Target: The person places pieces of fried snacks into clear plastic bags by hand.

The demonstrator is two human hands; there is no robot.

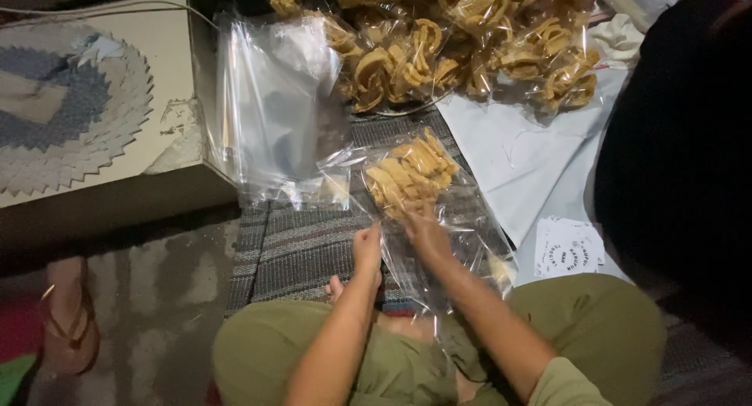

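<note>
Nearest the camera, the person sits cross-legged in olive-green trousers (611,328), both forearms reaching forward over the knees. The left hand (366,249) pinches the near-left edge of a clear plastic bag (439,218), its grip narrow and closed on the film. The right hand (427,232) is pushed into the bag's open mouth, fingers spread flat inside against the plastic; how tightly its grip closes cannot be told through the film. The bag lies on a striped woven mat (290,249) just ahead of the knees, and its far end is packed with flat yellow fried chips (411,171) lying side by side.

To the left of the mat is bare grey floor, where a brown sandal (70,320) rests near the lower left edge. To the right, a small stack of white round-printed labels (568,249) lies on a pale sheet (517,155) beside the right knee, and a dark shape (681,140), too dim to identify, fills the right side.

Just beyond the held bag, a pile of empty clear bags (274,101) leans against a low cream-coloured box (157,54), which carries a fan of grey zigzag-edged cut paper (94,124). Farthest off, a heap of filled chip bags (462,46) lies across the top of the view.
</note>
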